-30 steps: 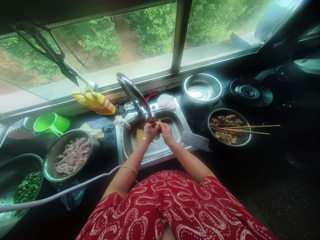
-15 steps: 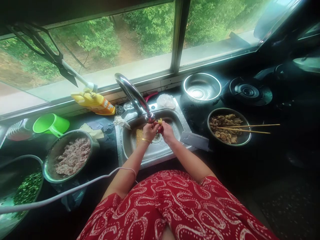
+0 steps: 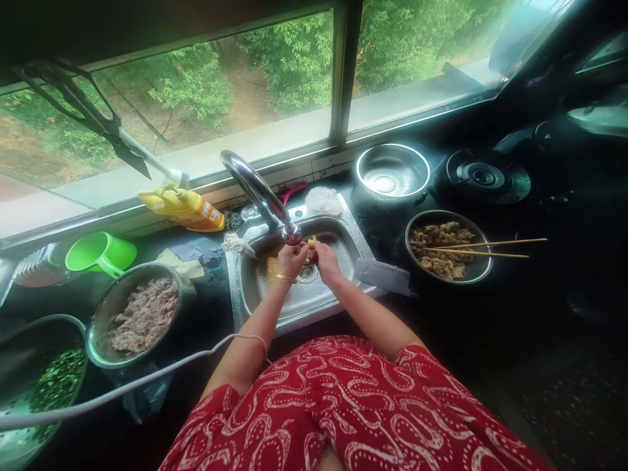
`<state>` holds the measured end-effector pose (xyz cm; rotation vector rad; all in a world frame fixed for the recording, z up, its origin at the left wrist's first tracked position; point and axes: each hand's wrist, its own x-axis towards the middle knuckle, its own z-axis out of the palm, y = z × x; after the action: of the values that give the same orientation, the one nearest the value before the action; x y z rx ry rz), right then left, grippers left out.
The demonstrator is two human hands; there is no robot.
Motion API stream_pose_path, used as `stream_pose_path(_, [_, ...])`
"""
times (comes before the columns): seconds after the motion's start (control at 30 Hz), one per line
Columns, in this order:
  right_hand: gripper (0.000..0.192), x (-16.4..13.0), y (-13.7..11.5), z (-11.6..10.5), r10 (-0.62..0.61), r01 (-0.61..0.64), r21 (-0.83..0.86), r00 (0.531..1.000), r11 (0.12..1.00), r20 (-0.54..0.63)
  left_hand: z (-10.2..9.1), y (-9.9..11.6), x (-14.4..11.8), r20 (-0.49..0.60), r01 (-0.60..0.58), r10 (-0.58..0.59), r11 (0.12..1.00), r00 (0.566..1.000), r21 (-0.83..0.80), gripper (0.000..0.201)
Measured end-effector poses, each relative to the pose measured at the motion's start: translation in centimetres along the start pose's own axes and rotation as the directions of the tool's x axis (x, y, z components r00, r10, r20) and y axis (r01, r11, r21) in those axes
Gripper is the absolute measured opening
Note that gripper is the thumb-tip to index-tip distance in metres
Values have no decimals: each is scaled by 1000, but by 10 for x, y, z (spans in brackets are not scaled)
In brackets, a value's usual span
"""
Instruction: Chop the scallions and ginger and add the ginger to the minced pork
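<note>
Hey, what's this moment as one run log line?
left hand: at small yellow piece | right hand: at same piece | place: over sink, by faucet | grip: unclear

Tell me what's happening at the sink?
Someone's left hand and right hand hold a small yellowish thing between them, over the sink and close to the faucet. It's too small to tell what it is. A sponge lies in the sink. Off to the right, chopsticks rest across a bowl of brown food.
</note>
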<state>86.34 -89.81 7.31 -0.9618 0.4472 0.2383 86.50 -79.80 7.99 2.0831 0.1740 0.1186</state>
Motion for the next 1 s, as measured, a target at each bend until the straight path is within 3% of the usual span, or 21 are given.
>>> stream_pose_path(0.2, [31,2,4,0,-44,44,-62,999,997,13,0,5,2,-1,23,-23,999,1000,47,14])
stream_pose_path(0.43, [33,0,2,3,18,-17,-18,999,1000,35,-7,2,8,-45,108,-108,994,993,6,21])
stream_pose_path(0.63, [31,1,2,3,-6,5,2,999,1000,38,-8,-3,3,54,-8,9,1000,999,-21,20])
stream_pose_path(0.83, [32,-3,1,5,0,0,12,998,1000,58,0,-5,3,-33,-65,70,989,997,136,13])
stream_pose_path(0.93, [29,-5,-7,2,-5,3,15,989,1000,148,-6,-6,6,-49,18,-17,1000,999,20,18])
stream_pose_path(1.0, [29,-5,-14,-2,-20,17,18,980,1000,199,-12,-7,7,12,84,-83,988,996,-133,25])
